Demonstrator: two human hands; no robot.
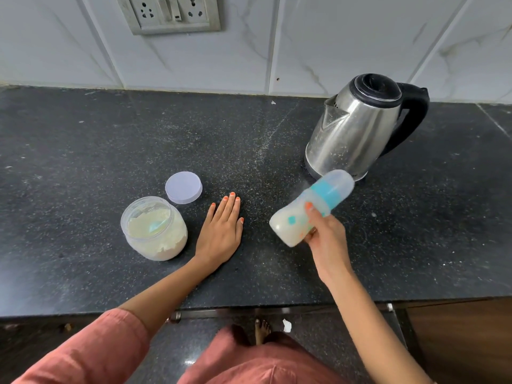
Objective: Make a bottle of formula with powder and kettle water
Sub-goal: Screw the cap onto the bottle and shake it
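My right hand grips a baby bottle above the counter, tilted with its capped top toward the kettle. The bottle looks blurred, holds milky white liquid and has a teal collar under a clear cap. My left hand rests flat on the black counter, fingers together, holding nothing. Left of that hand stands an open clear jar of pale formula powder with a scoop lying in it. The jar's white lid lies on the counter just behind it. A steel kettle with a black handle stands at the back right.
A tiled wall with a socket panel rises behind the counter. The counter's front edge runs across the lower part of the view, with drawer handles below it. My foot shows on the dark floor.
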